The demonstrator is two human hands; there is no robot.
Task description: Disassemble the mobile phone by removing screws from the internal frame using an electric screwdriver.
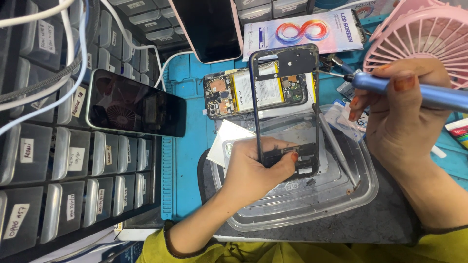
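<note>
My left hand (253, 170) grips the lower end of a dark phone middle frame (285, 63), holding it upright over a clear plastic tray (341, 195). My right hand (399, 112) holds a blue electric screwdriver (429, 95), its tip pointing left toward the frame's upper right side. Behind the frame lies an opened phone (256, 92) with its battery and circuit boards showing. A pair of grey tweezers (339, 148) rests in the tray.
A phone (136, 104) with a dark screen rests on grey drawer cabinets (63, 160) at left. Another phone (209, 29) leans at the back. A pink fan (424, 36) stands at upper right beside a flat printed box (302, 31). A blue work mat (185, 160) covers the bench.
</note>
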